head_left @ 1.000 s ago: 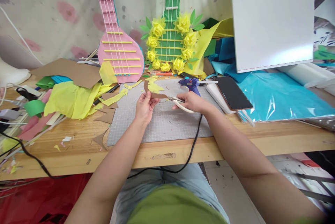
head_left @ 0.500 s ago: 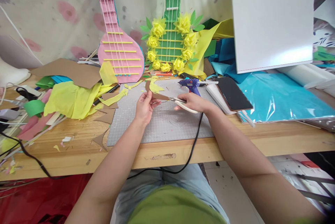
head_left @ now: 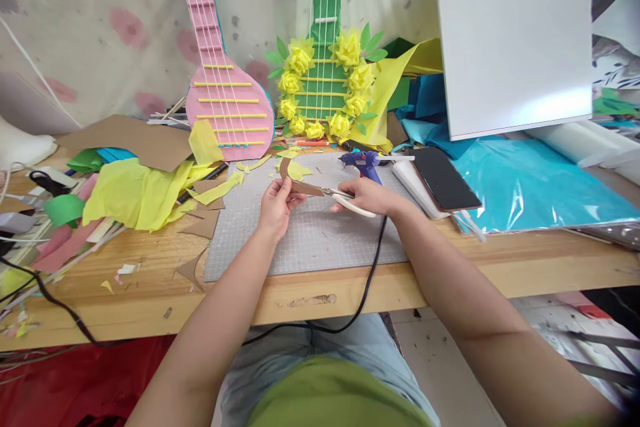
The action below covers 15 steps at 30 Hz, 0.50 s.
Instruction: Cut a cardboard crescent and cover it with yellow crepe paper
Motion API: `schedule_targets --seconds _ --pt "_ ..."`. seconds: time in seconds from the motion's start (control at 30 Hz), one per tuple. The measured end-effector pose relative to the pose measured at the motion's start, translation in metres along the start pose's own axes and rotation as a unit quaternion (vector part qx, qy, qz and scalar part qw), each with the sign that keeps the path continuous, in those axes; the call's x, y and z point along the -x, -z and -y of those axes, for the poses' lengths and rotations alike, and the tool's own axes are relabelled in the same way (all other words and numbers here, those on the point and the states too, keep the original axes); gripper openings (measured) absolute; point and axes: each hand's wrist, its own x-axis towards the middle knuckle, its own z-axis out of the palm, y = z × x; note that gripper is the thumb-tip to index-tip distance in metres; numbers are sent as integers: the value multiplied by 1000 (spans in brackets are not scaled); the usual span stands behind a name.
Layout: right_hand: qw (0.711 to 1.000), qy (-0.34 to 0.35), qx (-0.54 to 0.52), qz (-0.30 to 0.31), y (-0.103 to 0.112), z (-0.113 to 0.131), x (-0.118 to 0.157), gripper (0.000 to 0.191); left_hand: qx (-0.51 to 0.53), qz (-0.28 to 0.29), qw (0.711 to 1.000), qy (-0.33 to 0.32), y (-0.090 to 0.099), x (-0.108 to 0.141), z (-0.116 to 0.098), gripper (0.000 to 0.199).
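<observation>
A curved strip of brown cardboard is pinched between the thumb and fingers of my left hand, over the grey cutting mat. My right hand grips white-handled pliers or cutters, whose metal tip touches the strip's right end. Whether the jaws are closed on the cardboard is too small to tell. Yellow paper pieces lie just behind the strip. Behind my right hand rests a purple glue gun with a white stick in its back.
Two guitar-shaped crafts, pink and green, stand at the back. Crumpled yellow paper and cardboard scraps lie left. A phone, blue wrapped sheets and a white board are right. A black cable crosses the mat.
The view has shifted slightly. Both hands keep their hold, and the cardboard strip looks slightly turned, with its right end a little lower.
</observation>
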Motion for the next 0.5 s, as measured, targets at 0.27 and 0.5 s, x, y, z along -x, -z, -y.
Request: schedule_targets --seconds 0.27,0.5 --pt "999 -6 36 -29 -1 6 1 46 9 -13 1000 10 -2 1 -2 21" --pt "996 7 55 -65 -4 7 0 45 69 -21 997 40 -3 2 -4 15"
